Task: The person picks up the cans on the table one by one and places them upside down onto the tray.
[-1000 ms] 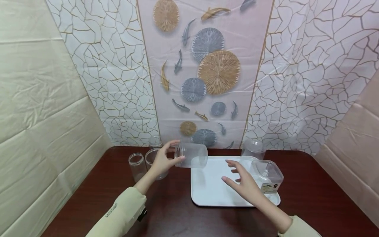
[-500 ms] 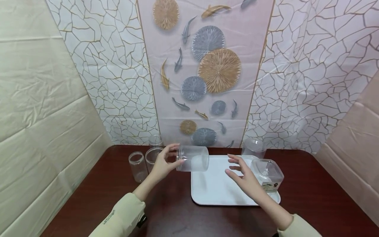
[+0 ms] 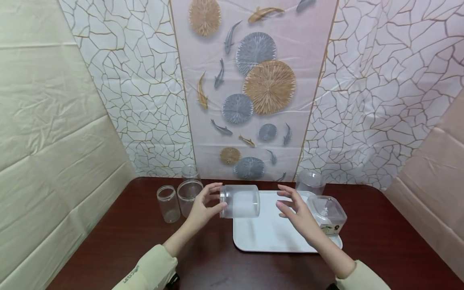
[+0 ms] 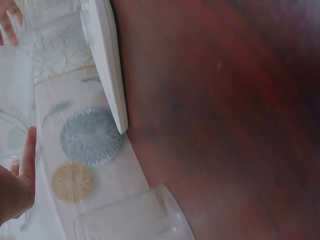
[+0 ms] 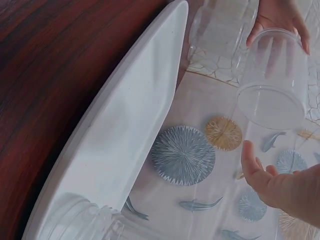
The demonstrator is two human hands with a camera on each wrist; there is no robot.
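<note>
A clear plastic jar (image 3: 241,201) lies sideways in the air above the left part of a white tray (image 3: 268,237). My left hand (image 3: 204,207) grips it by the threaded mouth, thumb in front and fingers behind; its base points right. In the right wrist view the jar (image 5: 275,82) shows its round base. My right hand (image 3: 299,215) hovers over the tray's right half, fingers loosely bent, apart from the jar and holding nothing. Just beyond it, a square clear container (image 3: 330,213) with a printed label stands at the tray's right side.
Several clear jars stand on the dark wooden table (image 3: 210,257) at left: a slim jar (image 3: 169,205), a wider jar (image 3: 189,193), and another jar (image 3: 190,172) behind them. A large clear jar (image 3: 310,181) is at the back right. A patterned cloth (image 3: 250,141) hangs behind the table.
My left hand has lowered the jar slightly and moved it a little right, its base turning more squarely right. My right hand has shifted slightly, its fingers drawing in a little.
</note>
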